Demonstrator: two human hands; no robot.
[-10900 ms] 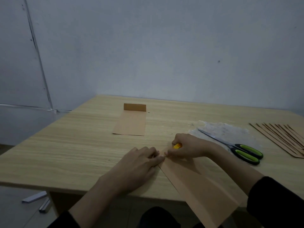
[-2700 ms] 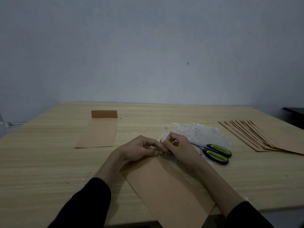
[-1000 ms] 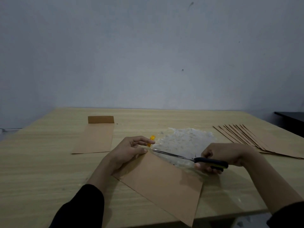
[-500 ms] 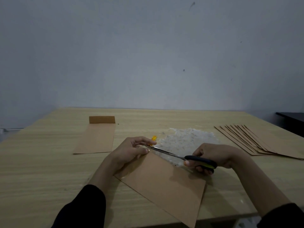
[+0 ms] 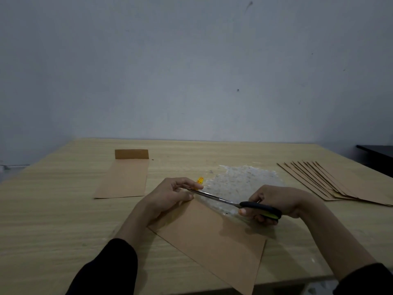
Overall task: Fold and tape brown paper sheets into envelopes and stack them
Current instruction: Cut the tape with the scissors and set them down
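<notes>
Left hand (image 5: 168, 194): fingers curled, pinching the orange tape piece (image 5: 200, 180) just beyond the folded sheet (image 5: 212, 237) — likely steadying it for a clean cut.
Right hand (image 5: 278, 201): gripping scissors (image 5: 234, 204), blades reaching the tape.
Folded sheet: on the counter (image 5: 53, 220), near edge, 6 o'clock.
Finished envelope (image 5: 125, 179): 10 o'clock, contents not visible.
Uncut sheets (image 5: 331, 182): fanned at 2 o'clock — within reach.

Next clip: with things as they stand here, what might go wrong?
The tips of the scissors lie right by fingers of the left hand, which pinches a small yellow piece; a snip by the right hand might nick them. The brown paper overhangs the near edge of the table and might slide.
</notes>
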